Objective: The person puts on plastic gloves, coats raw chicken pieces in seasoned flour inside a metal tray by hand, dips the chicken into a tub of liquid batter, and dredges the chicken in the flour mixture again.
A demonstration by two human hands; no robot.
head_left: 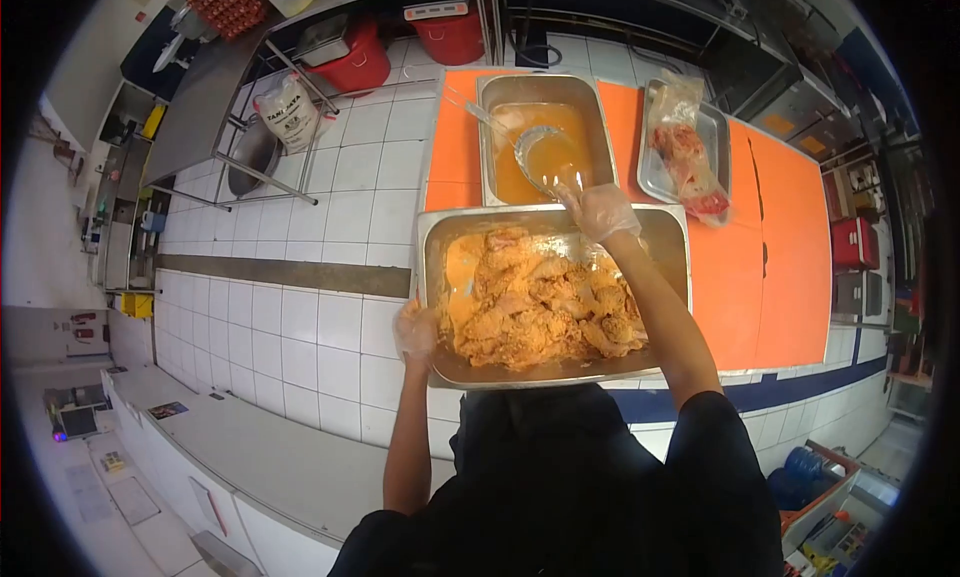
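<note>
tray (520,382): our left hand (415,332) pinches its rim, probably steadying it
strainer (521,161): right hand (606,214) beside it, can't tell our grip

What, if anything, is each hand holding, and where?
The left hand holds the large rectangular silver metal tray by its left rim. Whether the right hand grips the round metal strainer by its near rim cannot be told.

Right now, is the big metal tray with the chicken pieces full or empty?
The big tray is neither: coated pieces cover much of it, but bare metal shows along the right side.
</note>
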